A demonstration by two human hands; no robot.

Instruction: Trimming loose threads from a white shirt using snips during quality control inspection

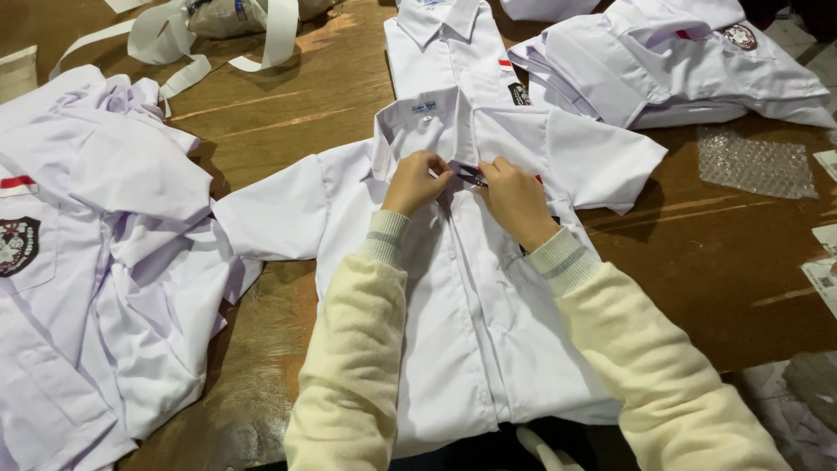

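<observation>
A white short-sleeved shirt point(471, 331) lies face up and spread flat on the brown wooden table point(724, 262), collar away from me. Both my hands meet at its front placket just below the collar. My left hand point(415, 181) pinches the fabric edge there. My right hand point(514, 199) pinches the other edge, with a small dark piece point(472, 175) showing between the fingers. Cream knit sleeves cover both my forearms.
A heap of white shirts with a dark crest patch point(96, 262) lies at the left. More folded white shirts point(671, 61) sit at the back right, another point(449, 48) behind the spread one. White strips point(174, 44) lie back left, bubble wrap point(754, 161) at right.
</observation>
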